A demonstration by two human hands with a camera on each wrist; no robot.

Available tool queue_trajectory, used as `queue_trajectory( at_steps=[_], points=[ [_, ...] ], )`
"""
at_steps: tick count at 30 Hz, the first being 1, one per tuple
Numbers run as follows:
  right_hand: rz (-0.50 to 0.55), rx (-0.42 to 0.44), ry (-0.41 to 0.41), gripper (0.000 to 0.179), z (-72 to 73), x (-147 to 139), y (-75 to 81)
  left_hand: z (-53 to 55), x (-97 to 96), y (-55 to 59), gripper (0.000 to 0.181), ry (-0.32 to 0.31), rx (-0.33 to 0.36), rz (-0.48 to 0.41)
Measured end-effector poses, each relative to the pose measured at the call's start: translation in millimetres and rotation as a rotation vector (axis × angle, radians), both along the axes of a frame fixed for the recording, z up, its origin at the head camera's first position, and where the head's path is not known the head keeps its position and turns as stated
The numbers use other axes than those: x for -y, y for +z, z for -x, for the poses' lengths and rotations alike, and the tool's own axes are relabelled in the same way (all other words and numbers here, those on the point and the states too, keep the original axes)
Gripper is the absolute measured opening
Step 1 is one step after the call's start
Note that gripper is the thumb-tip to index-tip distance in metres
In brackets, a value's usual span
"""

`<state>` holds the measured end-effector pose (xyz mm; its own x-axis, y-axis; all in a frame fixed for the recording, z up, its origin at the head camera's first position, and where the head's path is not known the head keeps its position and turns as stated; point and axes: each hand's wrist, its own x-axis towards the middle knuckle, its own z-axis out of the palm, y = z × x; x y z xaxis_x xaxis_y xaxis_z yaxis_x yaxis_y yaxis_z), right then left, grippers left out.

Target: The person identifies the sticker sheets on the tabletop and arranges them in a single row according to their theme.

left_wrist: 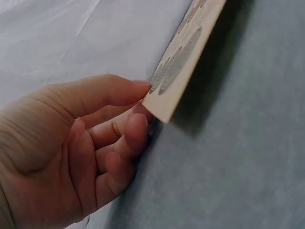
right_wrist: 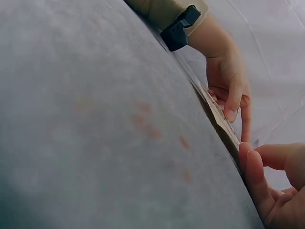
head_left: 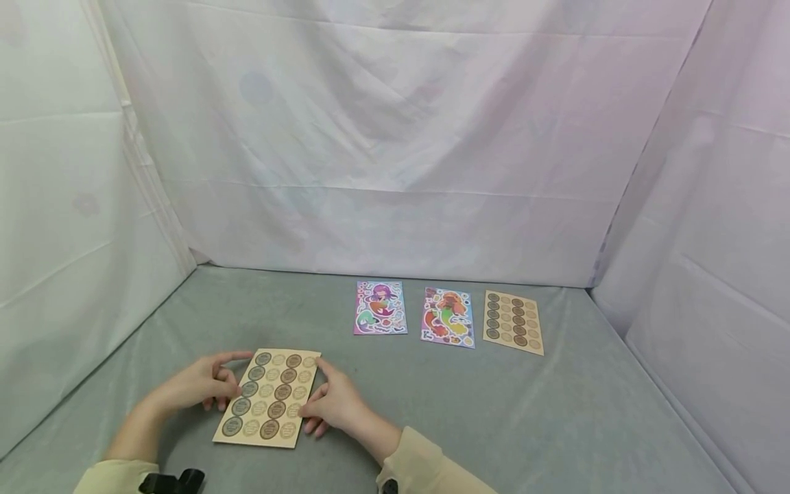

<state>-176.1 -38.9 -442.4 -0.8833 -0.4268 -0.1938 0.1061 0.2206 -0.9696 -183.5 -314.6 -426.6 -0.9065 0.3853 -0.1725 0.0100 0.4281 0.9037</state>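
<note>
Beige rectangular paper sticker sheet (head_left: 271,398), pinched between my part-curled left hand (head_left: 200,381) and right hand (head_left: 336,401): seemingly positioning; next move needs level handling.

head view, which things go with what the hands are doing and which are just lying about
In use:
- near tan sheet
- left hand, at one side edge
- right hand, at the opposite edge

Apparently just lying about, untouched:
- purple-haired-figure sheet
- orange-haired-figure sheet
- far tan sheet

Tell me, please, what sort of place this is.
Probably a makeshift filming booth: white fabric curtains enclose three sides of a grey, flat tabletop, and a black, wrist-worn device, perhaps a camera, shows.
</note>
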Motion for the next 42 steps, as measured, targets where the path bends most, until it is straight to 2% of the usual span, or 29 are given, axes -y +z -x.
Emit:
queue_trajectory(
  at_steps=[5, 14, 24, 31, 42],
  points=[
    [-0.018, 0.011, -0.002, 0.085, 1.3, 2.4, 1.1, -0.8, -0.9, 0.4, 0.079, 0.012, 0.002, 0.011],
    [-0.08, 0.015, -0.007, 0.084, 3.4, 5.8, 3.9, -0.8, -0.1, -0.2, 0.074, -0.005, -0.036, 0.048],
    [-0.115, 0.018, -0.029, 0.084, 3.6, 8.5, 6.4, 0.1, -1.7, -2.7, 0.071, 0.024, -0.027, 0.053],
    [-0.149, 0.011, -0.043, 0.082, 3.2, 10.4, 7.9, 0.1, -2.0, -2.1, 0.07, 0.022, -0.029, 0.052],
    [-0.183, -0.03, -0.056, 0.08, 2.2, 13.2, 9.5, 0.8, -2.2, -1.5, 0.067, 0.032, -0.016, 0.032]
  ],
)
